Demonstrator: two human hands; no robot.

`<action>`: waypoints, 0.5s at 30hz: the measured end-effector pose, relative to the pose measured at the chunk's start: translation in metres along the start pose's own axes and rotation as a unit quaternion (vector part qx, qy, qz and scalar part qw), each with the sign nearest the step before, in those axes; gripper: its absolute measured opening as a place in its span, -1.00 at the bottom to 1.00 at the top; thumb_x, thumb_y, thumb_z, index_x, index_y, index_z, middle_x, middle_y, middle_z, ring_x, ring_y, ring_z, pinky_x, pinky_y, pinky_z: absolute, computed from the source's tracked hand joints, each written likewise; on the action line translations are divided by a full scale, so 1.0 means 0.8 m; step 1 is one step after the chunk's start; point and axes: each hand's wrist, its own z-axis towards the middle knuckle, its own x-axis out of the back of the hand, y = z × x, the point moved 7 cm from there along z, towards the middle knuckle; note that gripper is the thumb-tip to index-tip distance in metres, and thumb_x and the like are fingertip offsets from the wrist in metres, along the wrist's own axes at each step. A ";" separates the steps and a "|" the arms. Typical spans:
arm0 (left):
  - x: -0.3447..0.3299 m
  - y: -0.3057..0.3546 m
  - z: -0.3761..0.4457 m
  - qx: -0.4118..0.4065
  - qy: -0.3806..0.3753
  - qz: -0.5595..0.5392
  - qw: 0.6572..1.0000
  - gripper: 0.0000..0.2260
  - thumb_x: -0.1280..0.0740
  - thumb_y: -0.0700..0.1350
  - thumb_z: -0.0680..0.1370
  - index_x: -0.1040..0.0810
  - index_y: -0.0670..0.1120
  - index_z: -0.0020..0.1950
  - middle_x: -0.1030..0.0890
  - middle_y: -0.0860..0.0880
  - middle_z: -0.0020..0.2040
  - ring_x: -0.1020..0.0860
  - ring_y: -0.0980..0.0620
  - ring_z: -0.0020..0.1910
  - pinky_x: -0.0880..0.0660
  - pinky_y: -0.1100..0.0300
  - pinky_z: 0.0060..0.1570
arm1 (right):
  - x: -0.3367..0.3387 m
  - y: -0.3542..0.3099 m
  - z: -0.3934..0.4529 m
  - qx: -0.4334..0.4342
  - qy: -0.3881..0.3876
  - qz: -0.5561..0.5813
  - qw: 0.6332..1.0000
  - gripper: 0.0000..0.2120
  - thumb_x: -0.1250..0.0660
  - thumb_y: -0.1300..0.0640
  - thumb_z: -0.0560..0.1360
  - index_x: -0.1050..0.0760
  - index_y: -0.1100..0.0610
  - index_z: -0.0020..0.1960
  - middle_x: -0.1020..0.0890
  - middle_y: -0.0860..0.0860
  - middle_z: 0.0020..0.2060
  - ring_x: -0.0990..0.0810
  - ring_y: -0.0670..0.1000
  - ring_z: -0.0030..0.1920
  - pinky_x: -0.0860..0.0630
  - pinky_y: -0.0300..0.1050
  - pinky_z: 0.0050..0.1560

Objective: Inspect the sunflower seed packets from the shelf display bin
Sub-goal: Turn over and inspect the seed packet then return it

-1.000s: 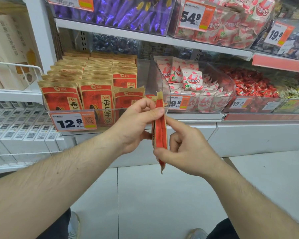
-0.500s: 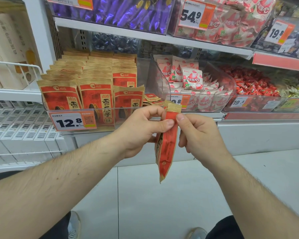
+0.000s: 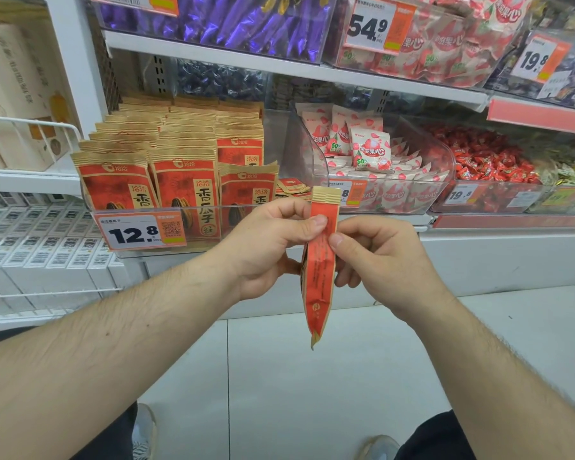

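Both hands (image 3: 322, 257) pinching seed packet (image 3: 319, 277), white shelf (image 3: 279, 66), tiled floor (image 3: 279, 376)

Both hands, left (image 3: 266, 250) and right (image 3: 384, 263), raised together, fingers pinching.

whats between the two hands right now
In the head view, a red sunflower seed packet hangs edge-on between left hand and right hand, pinched by both.
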 end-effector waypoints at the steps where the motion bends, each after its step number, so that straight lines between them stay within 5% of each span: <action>1: 0.001 0.000 0.000 0.000 0.001 -0.001 1.000 -0.85 -0.39 -0.11 0.36 -0.46 -0.11 -0.17 -0.60 -0.04 -0.31 -0.59 0.01 -0.29 -0.52 -0.12 -0.10 | 0.000 0.000 0.000 0.002 -0.006 0.001 1.000 -0.80 -0.32 0.31 0.56 -0.63 0.07 -0.12 -0.66 0.00 -0.43 -0.58 -0.04 -0.49 -0.46 -0.23 -0.47; 11: 0.008 0.006 0.003 -0.007 0.022 -0.010 1.000 -0.90 -0.35 -0.17 0.46 -0.44 -0.10 -0.21 -0.58 -0.03 -0.37 -0.59 0.03 -0.35 -0.54 -0.03 -0.20 | -0.007 0.003 0.000 0.008 -0.075 0.019 0.997 -0.70 -0.39 0.39 0.48 -0.59 0.03 0.06 -0.62 0.00 -0.35 -0.61 -0.01 -0.38 -0.49 -0.28 -0.35; 15: 0.008 0.006 0.004 -0.011 0.021 -0.018 1.000 -0.89 -0.36 -0.13 0.42 -0.44 -0.10 -0.20 -0.58 -0.09 -0.30 -0.60 0.02 -0.35 -0.53 0.00 -0.22 | -0.005 0.009 0.002 0.009 -0.081 -0.022 0.996 -0.60 -0.48 0.22 0.34 -0.57 -0.07 0.11 -0.61 -0.01 -0.29 -0.59 -0.01 -0.32 -0.52 -0.21 -0.29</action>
